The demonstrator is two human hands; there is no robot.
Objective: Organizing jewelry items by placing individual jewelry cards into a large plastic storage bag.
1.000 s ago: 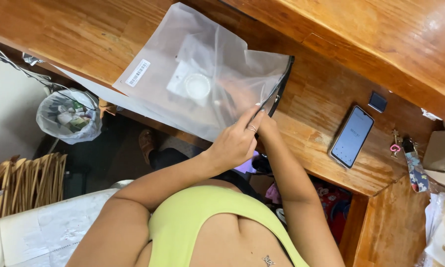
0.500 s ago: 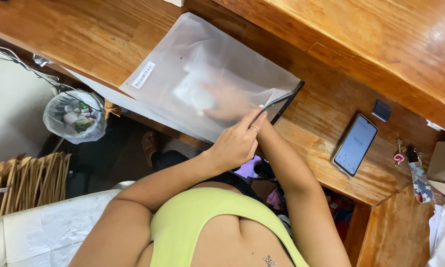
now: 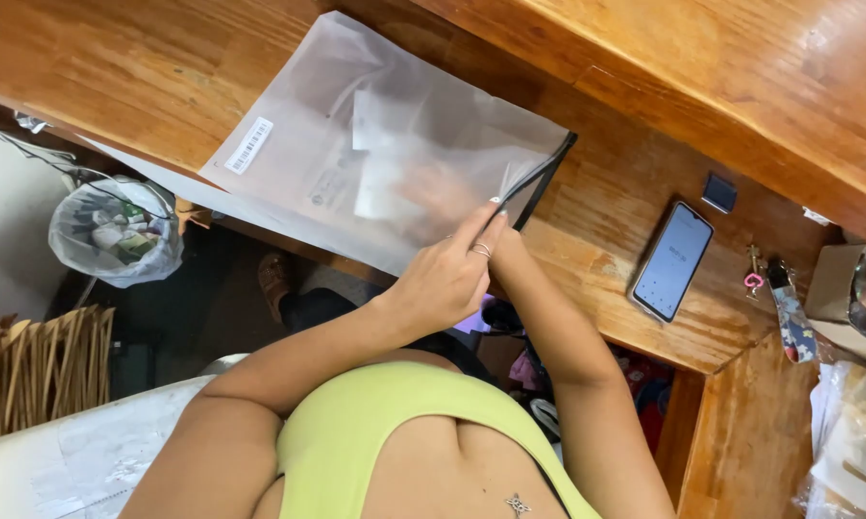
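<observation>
Left hand (image 3: 447,279) pinching frosted bag (image 3: 375,144) opening, right hand (image 3: 433,192) inside

A big cloudy plastic bag (image 3: 356,144) lies on the bench, a white striped label (image 3: 250,145) near its corner. A phone's pale screen (image 3: 673,260) sits nearby.

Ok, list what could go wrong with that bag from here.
The frosted zip bag hangs over the wooden desk's near edge; it could slide off towards the bin below. The right hand is inside it while the left hand pinches the black zip edge, which might tear. The phone lies close by.
</observation>
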